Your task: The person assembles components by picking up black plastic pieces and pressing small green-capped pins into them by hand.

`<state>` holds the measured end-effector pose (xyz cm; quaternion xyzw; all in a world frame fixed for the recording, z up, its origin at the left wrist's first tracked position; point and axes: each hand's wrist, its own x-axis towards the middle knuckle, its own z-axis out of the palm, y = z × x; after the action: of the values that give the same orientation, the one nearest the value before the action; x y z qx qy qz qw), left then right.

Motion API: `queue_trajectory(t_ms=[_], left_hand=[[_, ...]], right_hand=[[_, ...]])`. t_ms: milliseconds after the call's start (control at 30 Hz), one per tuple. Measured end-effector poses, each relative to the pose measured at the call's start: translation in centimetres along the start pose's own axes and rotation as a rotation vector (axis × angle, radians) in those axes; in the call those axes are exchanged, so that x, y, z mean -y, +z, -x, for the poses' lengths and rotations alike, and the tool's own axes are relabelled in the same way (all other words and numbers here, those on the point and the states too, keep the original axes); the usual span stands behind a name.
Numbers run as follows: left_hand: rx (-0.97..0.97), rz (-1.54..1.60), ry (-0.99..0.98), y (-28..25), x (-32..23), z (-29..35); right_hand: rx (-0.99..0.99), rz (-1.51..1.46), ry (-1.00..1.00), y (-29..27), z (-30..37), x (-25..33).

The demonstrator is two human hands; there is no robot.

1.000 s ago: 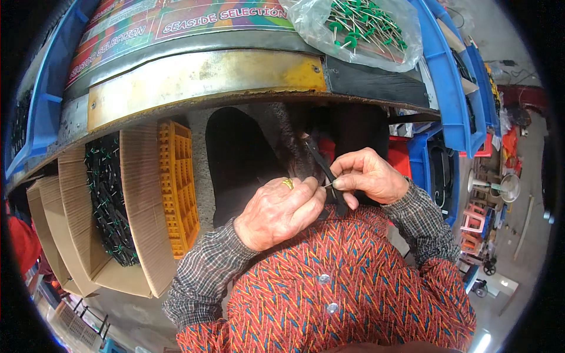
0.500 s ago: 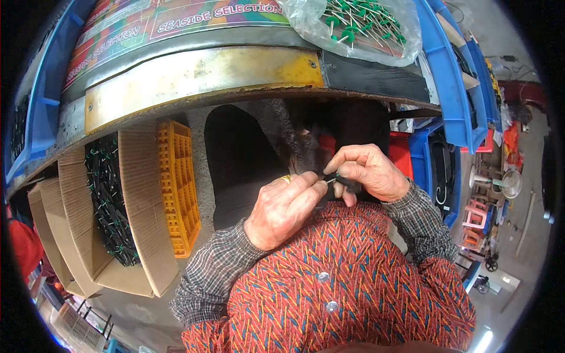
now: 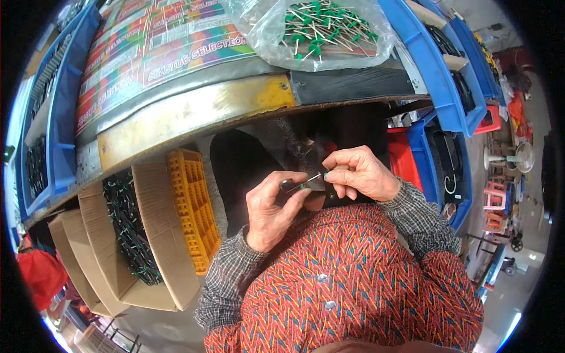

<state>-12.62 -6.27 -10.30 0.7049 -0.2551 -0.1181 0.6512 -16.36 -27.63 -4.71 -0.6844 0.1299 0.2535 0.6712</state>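
Right hand [image 3: 365, 177] has a fingertip pinch, thumb against forefinger, right at the green head of a thin pin [image 3: 315, 177]. Left hand [image 3: 268, 210] has its thumb and fingers closed around a small black piece [image 3: 287, 186], most of it tucked against the fingers, so I honestly can't tell its full shape. There's a speck of green by the left thumb tip too, too small to make out. Both hands are up over the lap, just in front of the patterned top [image 3: 353, 265], and the pin's pale shaft sits in the gap between them, slanting toward the left fingers.

Handling-wise, my guess is the pin weighs next to nothing and the shaft is stiff but skinny, probably smooth enough to roll in your fingers. I'd take it by the green head: wider, easier to pinch, and it keeps skin off what may be a sharp end. The black piece looks light and maybe a bit bendy, so I'd hold it near the spot being worked.

Loose green-headed pins [image 3: 329, 29] lie in a clear plastic bag [image 3: 256, 32] on the table [image 3: 200, 106]. Over left, there's a cardboard box [image 3: 162, 229] of dark pieces [image 3: 130, 229] beside a yellow crate [image 3: 200, 217].
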Motion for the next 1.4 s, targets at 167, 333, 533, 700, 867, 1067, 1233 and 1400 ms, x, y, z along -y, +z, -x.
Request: queue_trajectory(t_ms=[167,333,533,700,867,1067,1233,1400], left_hand=[[0.03,0.419,-0.311,-0.1,-0.8,0.2],[0.051,0.622,-0.399,-0.3,-0.4,0.4],[-0.02,0.735,-0.314,0.1,0.1,-0.1],[-0.144,0.751,-0.396,-0.2,-1.2,0.6],[-0.088,0.852,-0.331,0.1,0.4,0.8],[-0.008,0.907,-0.226,-1.4,-1.2,1.1],[-0.015,0.966,-0.214,-1.7,-1.5,1.3],[0.048,1.049,-0.189,-1.5,-1.8,0.9]], right_hand=[[-0.067,0.102,-0.218,0.2,-0.4,-1.1],[-0.071,-0.067,-0.217,1.1,-0.9,-1.1],[-0.082,-0.085,-0.206,1.3,-1.5,-0.9],[-0.104,0.02,-0.254,3.0,-1.9,-0.3],[-0.251,0.211,-0.306,4.3,-1.6,-0.2],[-0.183,0.281,-0.325,4.4,-1.3,-0.1],[-0.164,0.422,-0.506,6.1,-0.9,1.0],[-0.102,0.427,-0.45,5.4,-0.5,0.6]])
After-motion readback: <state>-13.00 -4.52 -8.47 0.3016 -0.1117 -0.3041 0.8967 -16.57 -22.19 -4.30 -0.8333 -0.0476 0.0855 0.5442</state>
